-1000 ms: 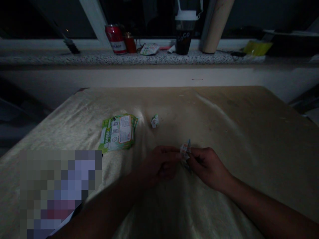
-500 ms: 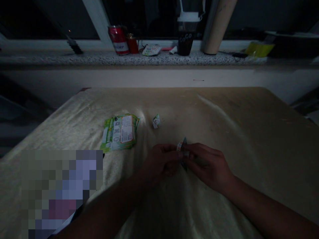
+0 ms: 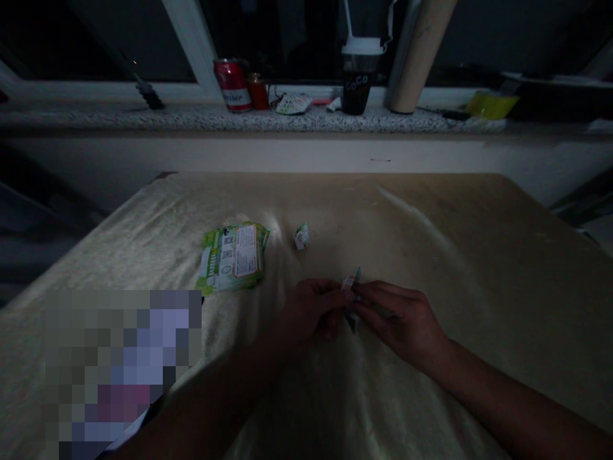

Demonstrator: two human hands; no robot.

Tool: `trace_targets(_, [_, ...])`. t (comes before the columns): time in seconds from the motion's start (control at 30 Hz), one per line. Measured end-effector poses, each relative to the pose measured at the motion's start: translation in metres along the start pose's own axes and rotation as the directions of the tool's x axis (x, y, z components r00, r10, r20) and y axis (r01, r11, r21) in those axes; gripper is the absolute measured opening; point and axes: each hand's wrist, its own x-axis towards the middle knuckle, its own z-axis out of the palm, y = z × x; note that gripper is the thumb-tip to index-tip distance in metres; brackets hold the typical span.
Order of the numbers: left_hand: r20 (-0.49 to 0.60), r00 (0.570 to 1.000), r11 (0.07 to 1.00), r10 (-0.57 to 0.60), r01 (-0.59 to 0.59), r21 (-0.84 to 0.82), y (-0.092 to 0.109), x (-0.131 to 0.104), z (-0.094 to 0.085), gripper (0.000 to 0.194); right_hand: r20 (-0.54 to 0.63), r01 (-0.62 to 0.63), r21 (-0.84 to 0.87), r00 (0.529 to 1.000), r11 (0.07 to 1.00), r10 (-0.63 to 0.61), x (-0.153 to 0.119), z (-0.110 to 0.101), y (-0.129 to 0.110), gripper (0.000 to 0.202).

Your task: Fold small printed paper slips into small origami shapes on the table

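Observation:
Between my two hands is a small folded piece of printed paper (image 3: 352, 278), its pointed ends sticking out above and below the fingers. My left hand (image 3: 313, 310) pinches it from the left with thumb and fingers. On the other side, the fingertips of my right hand (image 3: 405, 316) close on the same paper. Much of it is hidden by the fingers, and the light is dim. Beyond my hands lies another small folded paper (image 3: 301, 236), white and green. A stack of green printed leaflets (image 3: 232, 259) rests to the left of it.
A shiny cloth (image 3: 431, 223) covers the table. Something blurred by pixels (image 3: 129, 364) lies at the lower left. Along the granite windowsill (image 3: 191, 120) stand a red can (image 3: 233, 86), an orange lighter-like object (image 3: 258, 92), a lidded cup (image 3: 357, 80) and a cardboard tube (image 3: 421, 57).
The folded paper has tilted a little between my fingers, and its lower tip shows more. My right hand has shifted very slightly. The whole view has moved a little.

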Motion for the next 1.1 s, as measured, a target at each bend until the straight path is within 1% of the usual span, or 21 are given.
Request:
trace_targets(0.13, [-0.085, 0.991, 0.990, 0.105, -0.096, 0.104, 0.003, -0.001, -0.001, 0.031, 0.003, 0.018, -0.055, 1.000, 0.998, -0.017, 0.008, -0.001, -0.001, 0.025])
trace_targets(0.23, [-0.115, 0.977, 0.974, 0.178, -0.159, 0.161, 0.007, -0.001, -0.003, 0.032, 0.016, 0.025, -0.068, 1.000, 0.997, -0.024, 0.021, -0.003, -0.001, 0.024])
trace_targets(0.3, [-0.133, 0.964, 0.959, 0.228, -0.199, 0.203, 0.010, -0.001, -0.007, 0.034, 0.050, -0.012, -0.034, 0.999, 0.999, 0.014, 0.034, -0.002, 0.000, 0.023])
trace_targets(0.37, [-0.183, 0.944, 0.933, 0.276, -0.218, 0.287, 0.015, -0.001, -0.012, 0.037, 0.069, -0.096, 0.042, 0.993, 0.995, 0.093, 0.048, 0.000, 0.004, 0.022])
trace_targets(0.4, [-0.223, 0.924, 0.909, 0.311, -0.220, 0.355, 0.017, 0.000, -0.016, 0.038, 0.070, -0.181, 0.102, 0.982, 0.978, 0.174, 0.056, 0.002, 0.009, 0.022])
trace_targets(0.43, [-0.266, 0.897, 0.876, 0.352, -0.216, 0.431, 0.020, 0.001, -0.020, 0.038, 0.086, -0.286, 0.196, 0.958, 0.938, 0.274, 0.064, 0.004, 0.014, 0.022])
trace_targets(0.47, [-0.308, 0.856, 0.825, 0.415, -0.211, 0.524, 0.022, 0.002, -0.025, 0.037, 0.107, -0.400, 0.305, 0.916, 0.864, 0.386, 0.073, 0.007, 0.020, 0.023])
trace_targets(0.5, [-0.326, 0.807, 0.756, 0.492, -0.211, 0.620, 0.024, 0.005, -0.030, 0.034, 0.134, -0.442, 0.343, 0.896, 0.829, 0.422, 0.082, 0.011, 0.027, 0.025])
trace_targets(0.53, [-0.319, 0.762, 0.684, 0.564, -0.215, 0.697, 0.026, 0.007, -0.036, 0.031, 0.149, -0.462, 0.366, 0.886, 0.808, 0.439, 0.091, 0.014, 0.034, 0.025])
trace_targets(0.57, [-0.306, 0.719, 0.611, 0.625, -0.206, 0.765, 0.027, 0.011, -0.041, 0.029, 0.174, -0.483, 0.386, 0.875, 0.786, 0.453, 0.101, 0.018, 0.041, 0.024])
trace_targets(0.6, [-0.268, 0.673, 0.509, 0.689, -0.187, 0.840, 0.026, 0.015, -0.046, 0.029, 0.202, -0.504, 0.404, 0.863, 0.763, 0.463, 0.110, 0.021, 0.048, 0.023])
trace_targets(0.63, [-0.207, 0.634, 0.390, 0.745, -0.161, 0.907, 0.025, 0.019, -0.050, 0.031, 0.228, -0.522, 0.421, 0.852, 0.742, 0.471, 0.119, 0.025, 0.054, 0.022])
trace_targets(0.67, [-0.183, 0.620, 0.343, 0.763, -0.150, 0.927, 0.024, 0.024, -0.054, 0.034, 0.255, -0.541, 0.435, 0.841, 0.720, 0.477, 0.126, 0.028, 0.059, 0.020])
trace_targets(0.77, [-0.115, 0.623, 0.248, 0.774, -0.131, 0.960, 0.017, 0.033, -0.060, 0.042, 0.325, -0.580, 0.459, 0.815, 0.673, 0.480, 0.144, 0.036, 0.070, 0.018])
trace_targets(0.87, [-0.070, 0.638, 0.177, 0.767, -0.105, 0.978, 0.012, 0.035, -0.060, 0.044, 0.373, -0.595, 0.456, 0.803, 0.662, 0.466, 0.153, 0.040, 0.076, 0.019])
trace_targets(0.97, [-0.048, 0.651, 0.134, 0.758, -0.082, 0.988, 0.010, 0.034, -0.059, 0.044, 0.414, -0.599, 0.428, 0.796, 0.677, 0.442, 0.157, 0.043, 0.078, 0.021])
trace_targets(1.1, [-0.036, 0.666, 0.090, 0.745, -0.046, 0.995, 0.009, 0.033, -0.060, 0.045, 0.441, -0.577, 0.356, 0.798, 0.735, 0.412, 0.159, 0.046, 0.080, 0.020])
